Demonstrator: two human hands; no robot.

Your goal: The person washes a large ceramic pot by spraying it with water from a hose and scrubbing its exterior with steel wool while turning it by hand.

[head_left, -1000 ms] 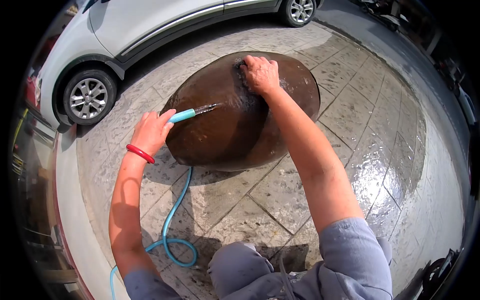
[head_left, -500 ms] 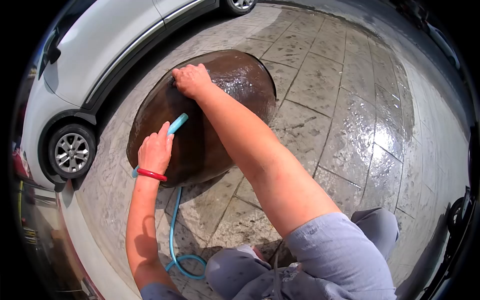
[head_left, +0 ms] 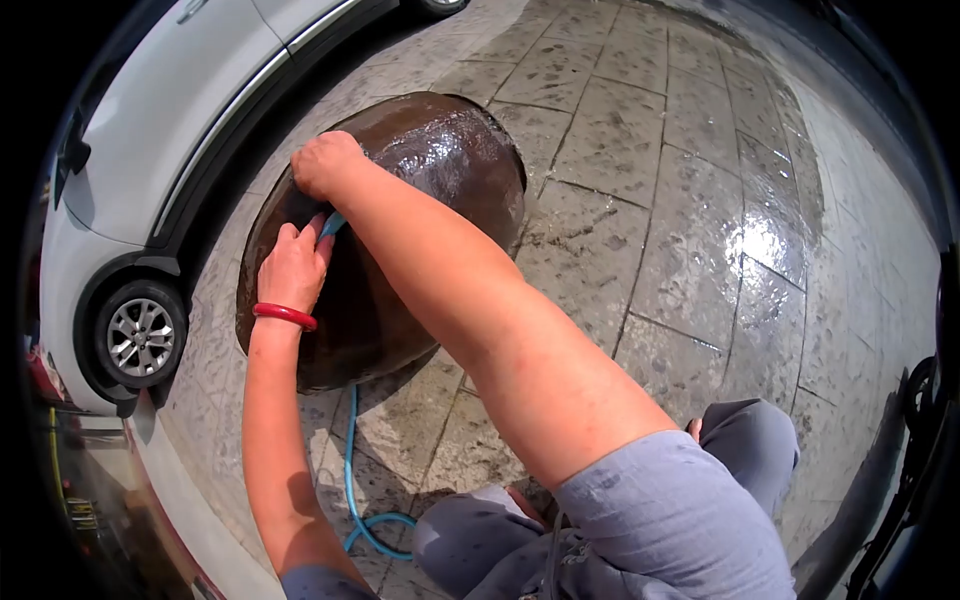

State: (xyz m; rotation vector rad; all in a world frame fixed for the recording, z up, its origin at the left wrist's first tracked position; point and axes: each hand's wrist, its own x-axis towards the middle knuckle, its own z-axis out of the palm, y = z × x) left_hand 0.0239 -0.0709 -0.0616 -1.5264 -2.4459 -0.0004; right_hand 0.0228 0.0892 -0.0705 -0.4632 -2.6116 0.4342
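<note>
A large, rounded brown vessel (head_left: 390,310), wet and shiny like a glazed jar, sits on the paving before me. My left hand (head_left: 292,268), with a red bangle (head_left: 285,317) at the wrist, is closed around the end of a blue hose (head_left: 331,226) above the vessel's left part. My right hand (head_left: 328,165) reaches across to its far left side and presses down there with curled fingers. Whatever may be under those fingers is hidden. Down by my leg, the hose (head_left: 352,470) runs out from beneath the vessel and loops.
To the left stands a white car (head_left: 190,110), its front wheel (head_left: 141,334) close to the vessel. Wet stone paving (head_left: 690,230) stretches to the right, shining in the sun. My bent knees (head_left: 470,540) are at the bottom.
My right hand has moved left and slightly down over the vessel. The left hand has shifted up and left, bringing the hose end nearer the right hand. The view has shifted a little.
</note>
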